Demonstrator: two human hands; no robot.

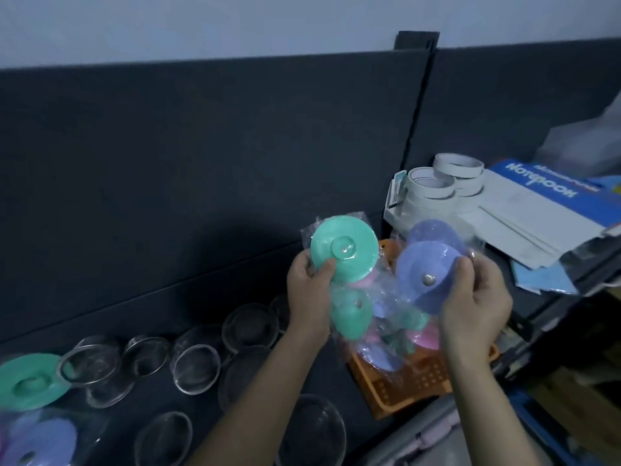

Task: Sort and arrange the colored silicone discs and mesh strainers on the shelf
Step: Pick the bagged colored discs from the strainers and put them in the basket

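While both hands hover just above the orange basket, each one is closed on a wrapped disc. The left hand grips the lower edge of a green disc, thumb on its face and fingers curled behind. The right hand pinches the right edge of a purple disc, a metal stud at its centre. Between the hands, more green, pink and purple discs in clear wrappers hang down into the basket. Left of the basket lie the mesh strainers; farther left lies another green disc. Behind the basket stand tape rolls.
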